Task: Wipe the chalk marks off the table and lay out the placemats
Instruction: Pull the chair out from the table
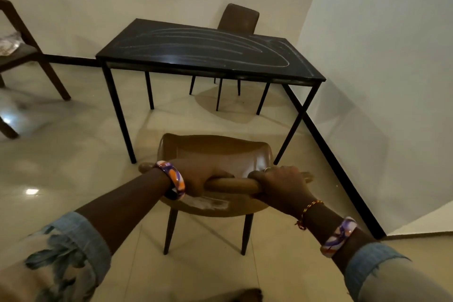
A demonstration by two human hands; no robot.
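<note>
A black table (137,41) stands in the room's corner, its top covered with long white chalk marks (201,44). In front of it, a brown chair (215,152) faces the table, with a pale smear on its seat. My left hand (203,176) and my right hand (279,184) both grip the top rail of the chair's backrest, side by side. No placemats or cloth show in this view.
A second brown chair (239,18) sits behind the table against the wall. A dark wooden chair (22,54) with a cushion stands at the far left. The white wall (380,81) runs close along the table's right side. Glossy tile floor (73,154) surrounds everything.
</note>
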